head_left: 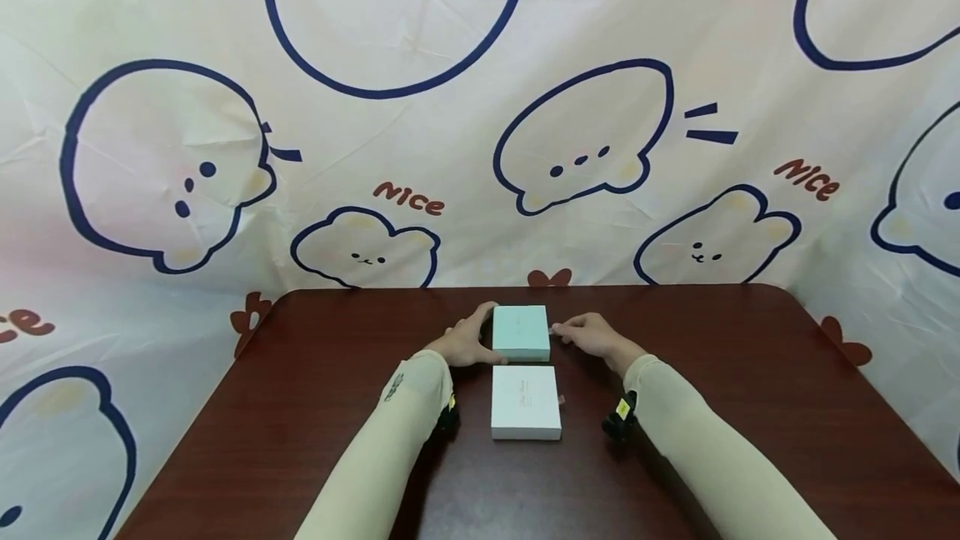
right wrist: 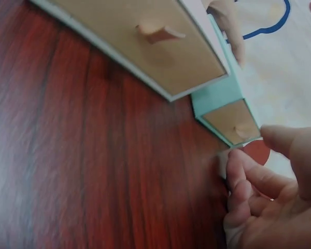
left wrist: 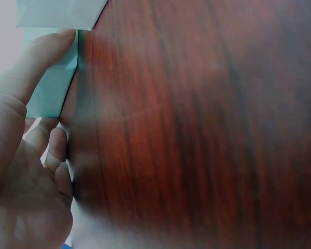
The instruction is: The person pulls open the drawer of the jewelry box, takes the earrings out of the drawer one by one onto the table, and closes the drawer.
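A teal drawer box lies flat on the dark wooden table. My left hand grips it from the left side, thumb on its near face and fingers toward its far side. My right hand is at the box's right end. In the right wrist view, a small ribbon tab sticks out of the teal box's tan drawer front. The right thumb and forefinger stand apart close to that tab, with no grip on it visible. Just nearer to me lies a white drawer box, with its own ribbon tab on the right.
The brown wood-grain table has rounded far corners. Behind it and at both sides hangs a pale curtain printed with cartoon outlines. Each wrist carries a small black device, such as the right camera.
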Demonstrator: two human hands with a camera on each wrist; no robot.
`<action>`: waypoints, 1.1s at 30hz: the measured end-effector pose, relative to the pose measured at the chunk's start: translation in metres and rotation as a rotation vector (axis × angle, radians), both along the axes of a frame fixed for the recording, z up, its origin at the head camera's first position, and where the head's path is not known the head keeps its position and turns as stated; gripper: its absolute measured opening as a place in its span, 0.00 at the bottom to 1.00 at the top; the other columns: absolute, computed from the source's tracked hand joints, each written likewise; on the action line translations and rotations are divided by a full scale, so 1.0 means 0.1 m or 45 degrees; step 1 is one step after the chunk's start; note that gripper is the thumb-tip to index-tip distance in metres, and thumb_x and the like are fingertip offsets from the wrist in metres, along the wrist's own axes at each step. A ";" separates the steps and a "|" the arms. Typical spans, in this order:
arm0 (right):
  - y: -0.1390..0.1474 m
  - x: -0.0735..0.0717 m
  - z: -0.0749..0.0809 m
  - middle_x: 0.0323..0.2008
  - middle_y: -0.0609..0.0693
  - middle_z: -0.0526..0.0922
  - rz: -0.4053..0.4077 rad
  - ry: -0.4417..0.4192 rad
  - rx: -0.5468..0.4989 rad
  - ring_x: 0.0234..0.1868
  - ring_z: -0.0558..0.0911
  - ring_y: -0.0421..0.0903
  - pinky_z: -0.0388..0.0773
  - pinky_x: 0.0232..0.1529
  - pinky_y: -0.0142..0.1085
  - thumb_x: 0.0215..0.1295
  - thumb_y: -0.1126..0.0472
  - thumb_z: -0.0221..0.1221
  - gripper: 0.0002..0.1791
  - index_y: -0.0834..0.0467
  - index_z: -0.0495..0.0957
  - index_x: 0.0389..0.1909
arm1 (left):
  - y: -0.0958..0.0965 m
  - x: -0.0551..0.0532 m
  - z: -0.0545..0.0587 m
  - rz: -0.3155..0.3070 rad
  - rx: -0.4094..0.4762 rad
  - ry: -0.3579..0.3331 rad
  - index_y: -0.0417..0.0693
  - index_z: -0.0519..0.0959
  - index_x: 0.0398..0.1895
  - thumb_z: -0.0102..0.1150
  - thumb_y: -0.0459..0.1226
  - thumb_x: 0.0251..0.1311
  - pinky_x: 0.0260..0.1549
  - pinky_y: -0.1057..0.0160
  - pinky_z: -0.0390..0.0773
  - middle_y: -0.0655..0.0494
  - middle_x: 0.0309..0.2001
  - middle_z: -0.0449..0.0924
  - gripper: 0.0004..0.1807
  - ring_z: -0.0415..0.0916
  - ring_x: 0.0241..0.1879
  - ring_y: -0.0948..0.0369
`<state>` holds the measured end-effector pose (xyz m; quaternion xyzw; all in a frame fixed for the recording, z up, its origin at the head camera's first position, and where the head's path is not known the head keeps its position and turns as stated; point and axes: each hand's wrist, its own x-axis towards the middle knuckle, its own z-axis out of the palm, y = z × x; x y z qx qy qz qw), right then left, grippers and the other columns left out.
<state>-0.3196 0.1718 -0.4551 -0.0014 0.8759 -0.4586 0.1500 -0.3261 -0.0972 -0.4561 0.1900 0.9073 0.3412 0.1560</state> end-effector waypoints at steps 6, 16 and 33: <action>-0.05 0.03 0.03 0.51 0.60 0.83 -0.033 -0.003 0.021 0.57 0.77 0.55 0.70 0.62 0.53 0.76 0.50 0.55 0.22 0.63 0.83 0.54 | -0.01 0.01 0.00 -0.006 0.006 0.001 0.53 0.44 0.82 0.72 0.47 0.59 0.72 0.33 0.48 0.45 0.80 0.53 0.56 0.54 0.77 0.41; -0.11 0.01 0.01 0.49 0.59 0.81 -0.070 0.020 0.038 0.52 0.76 0.54 0.71 0.57 0.49 0.75 0.52 0.57 0.20 0.64 0.84 0.52 | 0.00 0.01 0.01 0.016 0.018 -0.003 0.52 0.44 0.82 0.73 0.46 0.58 0.72 0.32 0.46 0.45 0.81 0.52 0.57 0.54 0.78 0.44; -0.13 0.01 0.01 0.53 0.60 0.81 -0.076 0.027 0.037 0.53 0.78 0.53 0.73 0.56 0.48 0.76 0.55 0.56 0.18 0.64 0.85 0.51 | -0.01 -0.01 -0.03 0.021 0.045 -0.031 0.54 0.44 0.82 0.73 0.46 0.58 0.72 0.31 0.44 0.46 0.81 0.51 0.57 0.52 0.79 0.45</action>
